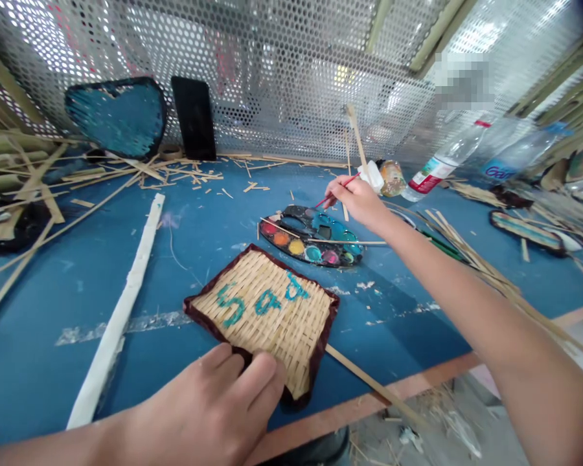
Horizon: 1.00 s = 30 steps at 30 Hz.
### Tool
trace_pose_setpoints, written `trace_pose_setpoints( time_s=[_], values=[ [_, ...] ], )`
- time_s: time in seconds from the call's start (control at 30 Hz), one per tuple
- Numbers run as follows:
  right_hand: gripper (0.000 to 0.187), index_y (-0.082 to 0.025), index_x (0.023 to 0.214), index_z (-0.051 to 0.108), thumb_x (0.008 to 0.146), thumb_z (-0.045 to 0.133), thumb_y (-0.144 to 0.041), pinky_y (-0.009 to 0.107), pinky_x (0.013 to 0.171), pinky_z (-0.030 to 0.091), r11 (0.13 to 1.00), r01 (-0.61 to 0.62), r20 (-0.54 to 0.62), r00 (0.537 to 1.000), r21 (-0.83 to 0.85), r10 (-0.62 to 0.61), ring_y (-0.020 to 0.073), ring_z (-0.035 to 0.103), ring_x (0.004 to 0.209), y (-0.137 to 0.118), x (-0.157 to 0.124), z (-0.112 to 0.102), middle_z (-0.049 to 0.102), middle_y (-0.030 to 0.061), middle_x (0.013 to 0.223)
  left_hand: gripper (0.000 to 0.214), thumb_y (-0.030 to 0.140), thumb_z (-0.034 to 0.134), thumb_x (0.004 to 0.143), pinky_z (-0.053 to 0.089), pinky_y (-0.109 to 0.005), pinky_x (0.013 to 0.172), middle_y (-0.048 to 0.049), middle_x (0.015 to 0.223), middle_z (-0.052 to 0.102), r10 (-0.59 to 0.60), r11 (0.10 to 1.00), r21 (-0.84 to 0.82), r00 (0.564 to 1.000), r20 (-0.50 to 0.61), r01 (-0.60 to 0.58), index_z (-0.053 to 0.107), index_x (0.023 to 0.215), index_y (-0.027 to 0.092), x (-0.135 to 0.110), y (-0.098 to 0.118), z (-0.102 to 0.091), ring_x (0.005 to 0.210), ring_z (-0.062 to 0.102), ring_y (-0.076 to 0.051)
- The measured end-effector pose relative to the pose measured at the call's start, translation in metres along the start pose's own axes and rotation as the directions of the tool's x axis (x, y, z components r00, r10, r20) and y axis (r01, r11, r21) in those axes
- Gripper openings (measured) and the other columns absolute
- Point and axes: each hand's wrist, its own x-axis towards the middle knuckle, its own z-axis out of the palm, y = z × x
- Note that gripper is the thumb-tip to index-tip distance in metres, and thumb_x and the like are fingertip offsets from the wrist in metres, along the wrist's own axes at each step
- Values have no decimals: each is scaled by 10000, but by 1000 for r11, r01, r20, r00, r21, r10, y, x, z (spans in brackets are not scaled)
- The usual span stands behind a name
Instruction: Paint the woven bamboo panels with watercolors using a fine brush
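My left hand grips the near edge of a woven bamboo mat. Dark brown cloth borders the mat, and teal painted letters reading "Sad" run across it. Between the fingertips of my right hand is a thin red paintbrush, its tip pointing down-left over the far side of a paint palette. Whether the bristles touch the paint I cannot tell. Red, orange, yellow, teal and pink wells show in the black oval palette. A thin bamboo strip lies across it.
Bamboo strips and splinters litter the back of the blue table. A white strip lies at left. A blue heart-shaped panel and a black phone lean on the perforated screen. Plastic bottles stand at right.
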Motion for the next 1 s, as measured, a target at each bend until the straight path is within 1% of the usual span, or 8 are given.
trace_pose_setpoints(
  time_s=[0.07,0.13,0.2,0.33,0.43,0.6,0.8,1.0],
  values=[
    [357,-207,783,570,907,516,-538,332,745,506,999,30,39,999,9,-31,191,666,703,1,11,10,671,29,715,84,183,505,905,319,-349,520,-23,798,516,36,999,-6,999,1,-36,572,854,177,1,-1,-1,606,450,-182],
    [320,-201,789,585,922,512,-483,328,767,493,997,50,94,995,-59,-44,194,670,732,-1,17,20,690,34,739,119,158,467,913,315,-358,517,-25,808,516,43,999,-11,999,-6,-43,574,864,177,2,-2,-2,622,463,-188],
    [301,-196,770,589,936,499,-430,322,761,482,991,38,121,992,-130,-22,192,668,712,-4,21,27,695,34,706,154,133,436,915,317,-363,522,-27,811,520,21,1000,-21,1000,-15,-21,570,856,180,3,-2,-3,639,472,-192],
    [285,-192,754,581,948,480,-375,309,747,472,977,16,91,996,-211,3,183,669,671,-8,27,33,699,31,675,199,147,433,928,300,-358,508,-23,763,507,14,998,-65,999,-46,-17,529,758,185,5,-4,-5,615,450,-182],
    [275,-194,735,588,943,488,-344,309,750,461,949,25,62,998,-315,-5,185,659,651,-11,31,34,683,24,635,216,171,426,943,295,-357,498,-23,751,504,21,997,-76,998,-60,-25,528,753,185,5,-4,-5,621,457,-185],
    [267,-191,737,589,942,476,-318,301,754,453,947,22,50,999,-320,-6,182,649,652,-17,30,38,679,25,635,218,156,425,938,319,-366,508,-26,768,502,12,998,-66,1000,-14,-13,538,753,183,4,-3,-5,664,481,-199],
    [270,-189,730,577,941,469,-317,303,735,448,946,8,19,1000,-323,-1,185,641,637,-15,28,38,674,30,628,163,170,518,902,324,-356,497,-22,773,498,9,997,-83,1000,-25,-11,535,740,178,5,-4,-5,648,455,-189],
    [282,-196,743,559,946,453,-362,302,737,451,953,6,16,1000,-304,-1,180,632,638,-13,24,39,676,26,644,161,141,479,916,344,-341,511,-26,796,521,-1,992,-129,1000,-10,-1,543,772,175,6,-4,-5,640,464,-177]
  ],
)
